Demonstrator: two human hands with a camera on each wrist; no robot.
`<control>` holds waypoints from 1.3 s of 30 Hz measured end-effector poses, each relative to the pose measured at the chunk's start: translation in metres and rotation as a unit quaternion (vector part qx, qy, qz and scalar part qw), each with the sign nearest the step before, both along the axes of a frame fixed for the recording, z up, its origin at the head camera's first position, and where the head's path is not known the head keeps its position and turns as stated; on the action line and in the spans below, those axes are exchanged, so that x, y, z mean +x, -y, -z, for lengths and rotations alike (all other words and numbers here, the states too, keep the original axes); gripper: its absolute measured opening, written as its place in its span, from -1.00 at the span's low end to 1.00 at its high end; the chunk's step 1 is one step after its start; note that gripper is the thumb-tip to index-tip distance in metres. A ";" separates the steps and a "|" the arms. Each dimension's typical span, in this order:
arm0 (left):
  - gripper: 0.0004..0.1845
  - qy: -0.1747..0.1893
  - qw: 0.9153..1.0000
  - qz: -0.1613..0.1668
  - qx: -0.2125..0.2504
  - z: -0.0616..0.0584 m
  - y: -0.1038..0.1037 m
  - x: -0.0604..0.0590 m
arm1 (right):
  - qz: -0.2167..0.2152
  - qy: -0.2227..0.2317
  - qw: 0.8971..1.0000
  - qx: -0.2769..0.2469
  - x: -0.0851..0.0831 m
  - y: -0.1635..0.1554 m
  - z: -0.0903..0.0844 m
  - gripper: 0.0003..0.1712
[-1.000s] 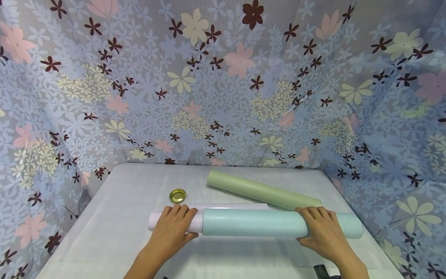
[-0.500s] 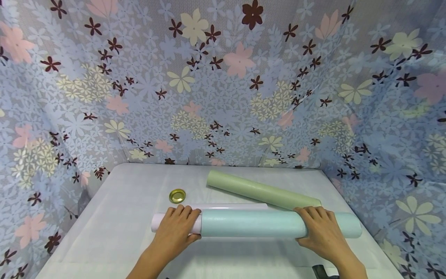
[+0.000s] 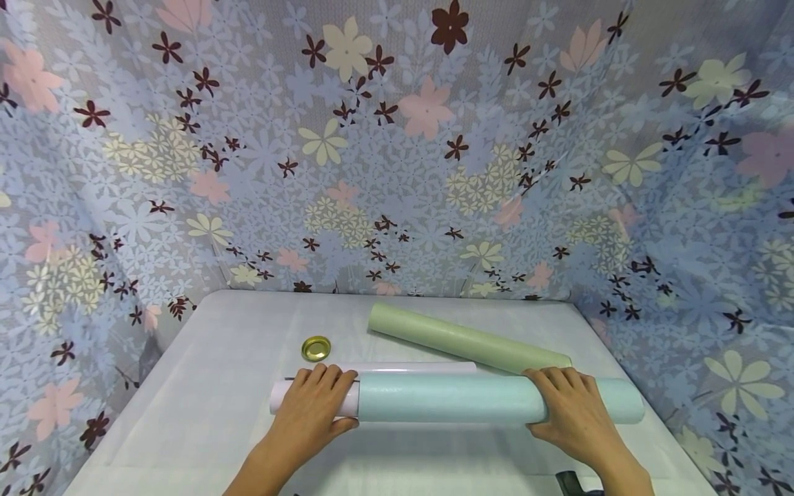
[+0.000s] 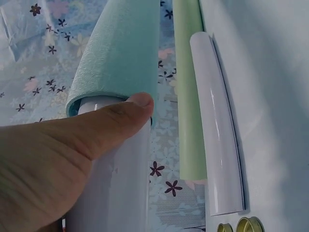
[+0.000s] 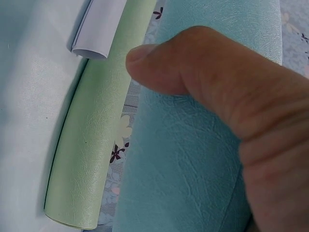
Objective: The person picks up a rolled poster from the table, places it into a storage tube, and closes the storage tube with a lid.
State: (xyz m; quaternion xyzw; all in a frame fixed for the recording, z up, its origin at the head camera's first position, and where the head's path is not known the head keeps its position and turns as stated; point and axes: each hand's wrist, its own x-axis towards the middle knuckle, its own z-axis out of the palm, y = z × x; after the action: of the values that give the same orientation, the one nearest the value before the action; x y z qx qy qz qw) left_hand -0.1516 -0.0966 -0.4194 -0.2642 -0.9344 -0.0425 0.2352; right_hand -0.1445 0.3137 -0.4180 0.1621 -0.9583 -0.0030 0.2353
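left hand (image 3: 315,408) grips the white roll (image 3: 281,397), right hand (image 3: 572,415) the blue roll (image 3: 449,398); white is partly nested in blue, jutting toward nine o'clock, depth hard to tell. green roll (image 3: 468,339), at one o'clock, lies unheld.

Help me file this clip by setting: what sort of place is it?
Probably a curtained-off tabletop workspace, perhaps a makeshift booth. Flowered fabric encloses the back and sides of a white table, where a green roll lies behind the held blue-green roll.

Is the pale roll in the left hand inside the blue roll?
Partly: the pale roll enters the blue roll's open end; its other end sticks out.
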 end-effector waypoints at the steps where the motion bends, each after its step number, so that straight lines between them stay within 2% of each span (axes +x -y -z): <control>1: -0.27 0.001 1.000 -0.001 -0.002 0.000 0.001 0.000 | 0.001 0.002 1.000 0.000 0.000 0.000 0.000 -0.08; 8: -0.16 0.007 1.000 -0.011 -0.009 -0.006 0.008 0.002 | 0.000 0.002 1.000 0.000 0.000 -0.002 0.000 -0.07; 12: -0.14 0.013 1.000 -0.022 0.008 -0.011 0.015 0.006 | 0.003 0.005 1.000 0.000 0.000 -0.002 -0.001 -0.07; 19: -0.17 0.047 0.997 -0.052 0.032 -0.017 0.033 0.010 | 0.007 0.009 1.000 0.004 0.000 -0.003 -0.001 -0.07; 22: -0.18 0.047 0.996 -0.060 0.047 -0.018 0.042 0.011 | 0.010 0.010 1.000 0.006 -0.001 -0.004 -0.002 -0.06; 29: -0.23 0.035 0.994 -0.060 0.079 -0.014 0.062 0.014 | 0.012 0.011 1.000 0.005 -0.001 -0.005 -0.002 -0.06; 36: -0.24 0.019 0.993 -0.045 0.107 -0.008 0.076 0.016 | 0.002 0.000 1.000 0.004 0.000 -0.006 -0.002 -0.06; 39: -0.25 0.025 0.991 -0.040 0.122 -0.005 0.080 0.016 | -0.001 -0.005 1.000 0.005 0.000 -0.006 -0.002 -0.06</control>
State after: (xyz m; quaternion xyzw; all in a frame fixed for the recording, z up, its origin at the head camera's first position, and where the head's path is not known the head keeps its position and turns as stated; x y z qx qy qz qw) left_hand -0.1357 -0.1767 -0.4144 -0.1951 -0.9374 -0.1537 0.2441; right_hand -0.1441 0.3200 -0.4160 0.1641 -0.9570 -0.0080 0.2390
